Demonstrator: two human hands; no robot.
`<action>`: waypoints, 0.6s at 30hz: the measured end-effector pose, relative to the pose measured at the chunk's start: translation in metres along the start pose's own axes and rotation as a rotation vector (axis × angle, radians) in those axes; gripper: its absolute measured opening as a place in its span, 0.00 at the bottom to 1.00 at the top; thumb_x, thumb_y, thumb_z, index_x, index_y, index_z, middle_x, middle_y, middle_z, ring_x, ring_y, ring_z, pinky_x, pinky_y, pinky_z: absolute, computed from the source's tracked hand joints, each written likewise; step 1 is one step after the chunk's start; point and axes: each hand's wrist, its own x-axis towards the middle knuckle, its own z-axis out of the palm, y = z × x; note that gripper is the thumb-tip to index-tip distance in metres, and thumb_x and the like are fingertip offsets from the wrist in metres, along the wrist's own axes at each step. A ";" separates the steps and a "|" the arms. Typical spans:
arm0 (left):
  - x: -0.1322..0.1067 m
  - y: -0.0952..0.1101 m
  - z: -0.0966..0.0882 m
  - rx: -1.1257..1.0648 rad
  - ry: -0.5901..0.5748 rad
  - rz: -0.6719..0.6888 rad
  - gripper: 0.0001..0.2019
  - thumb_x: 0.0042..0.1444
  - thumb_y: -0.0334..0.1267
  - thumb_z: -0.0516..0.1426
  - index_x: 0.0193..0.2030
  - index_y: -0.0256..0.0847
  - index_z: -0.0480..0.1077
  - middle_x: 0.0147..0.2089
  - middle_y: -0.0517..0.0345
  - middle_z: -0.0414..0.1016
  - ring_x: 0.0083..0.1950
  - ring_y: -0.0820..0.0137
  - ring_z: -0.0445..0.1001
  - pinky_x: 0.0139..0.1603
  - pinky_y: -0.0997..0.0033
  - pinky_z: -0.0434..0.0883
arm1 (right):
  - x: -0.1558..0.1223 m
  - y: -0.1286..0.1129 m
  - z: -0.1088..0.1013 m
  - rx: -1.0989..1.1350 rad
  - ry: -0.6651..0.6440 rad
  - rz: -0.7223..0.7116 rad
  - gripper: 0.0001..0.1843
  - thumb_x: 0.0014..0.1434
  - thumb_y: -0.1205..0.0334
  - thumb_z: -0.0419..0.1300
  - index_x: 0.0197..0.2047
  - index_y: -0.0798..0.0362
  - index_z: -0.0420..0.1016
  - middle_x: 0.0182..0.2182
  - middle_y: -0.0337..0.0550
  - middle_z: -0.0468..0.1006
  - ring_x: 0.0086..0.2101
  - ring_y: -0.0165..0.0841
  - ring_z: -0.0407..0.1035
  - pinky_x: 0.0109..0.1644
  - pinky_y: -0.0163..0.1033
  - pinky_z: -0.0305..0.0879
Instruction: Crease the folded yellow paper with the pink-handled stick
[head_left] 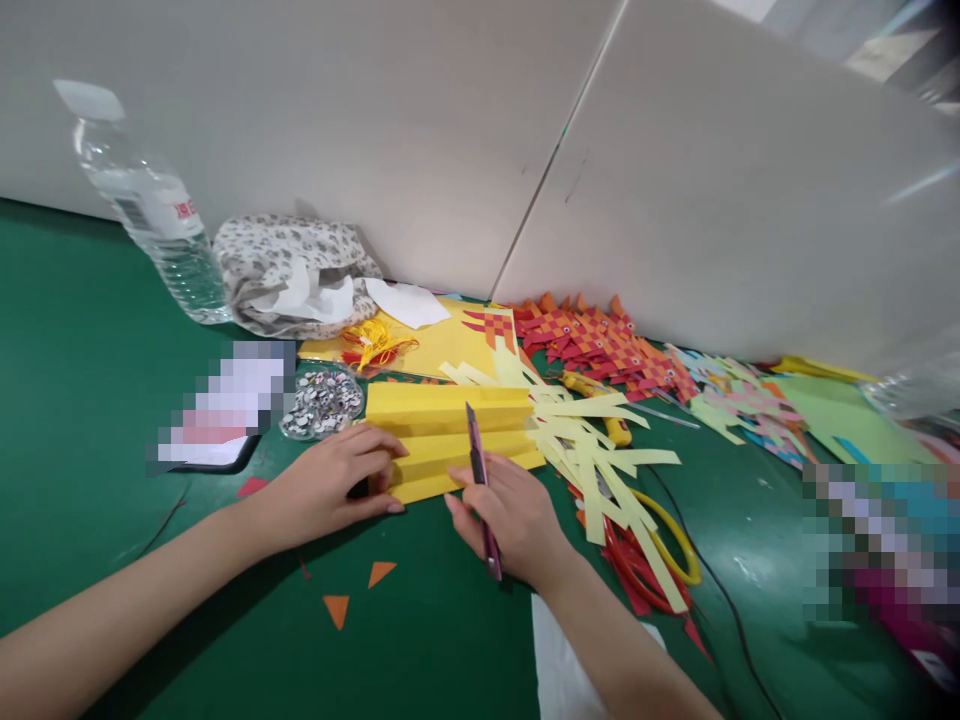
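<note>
A sheet of yellow paper (450, 425) with several lengthwise folds lies in front of me on the green table. My left hand (341, 480) grips its left end, fingers bent on top and thumb at the near corner. In my right hand (517, 515) is a slim pink and dark utility knife (481, 490), its tip pointing away from me over the paper. That hand's fingers rest by the paper's near edge. Pale yellow paper strips (592, 450) lie in a loose heap at the paper's right end.
Left: phone (225, 405), bag of googly eyes (322, 400), water bottle (161, 220), patterned tissue pouch (292, 265). Behind: yellow and red cord (371, 345), woven red-orange paper fish (592, 345). Right: yellow glue gun (616, 430), black cable (697, 550). Orange scraps (337, 610) lie nearby.
</note>
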 end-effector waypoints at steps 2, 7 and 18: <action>0.000 0.001 -0.001 0.002 -0.007 -0.010 0.12 0.60 0.47 0.56 0.31 0.41 0.66 0.52 0.54 0.70 0.53 0.63 0.68 0.53 0.62 0.67 | -0.002 0.007 -0.001 -0.015 0.026 0.004 0.09 0.57 0.71 0.60 0.34 0.51 0.63 0.31 0.48 0.81 0.33 0.39 0.77 0.41 0.46 0.73; 0.000 0.003 -0.001 0.006 -0.004 -0.014 0.12 0.61 0.45 0.56 0.31 0.41 0.66 0.51 0.54 0.71 0.53 0.63 0.68 0.52 0.62 0.66 | 0.003 0.018 -0.010 -0.025 0.095 0.020 0.12 0.55 0.74 0.60 0.34 0.50 0.61 0.31 0.48 0.81 0.30 0.37 0.75 0.32 0.42 0.71; -0.002 0.005 -0.009 -0.035 -0.025 0.000 0.11 0.64 0.45 0.52 0.34 0.42 0.66 0.54 0.54 0.70 0.56 0.64 0.67 0.56 0.63 0.64 | 0.002 -0.050 -0.010 0.167 0.103 -0.086 0.06 0.58 0.67 0.56 0.30 0.49 0.63 0.31 0.42 0.83 0.30 0.32 0.76 0.44 0.43 0.73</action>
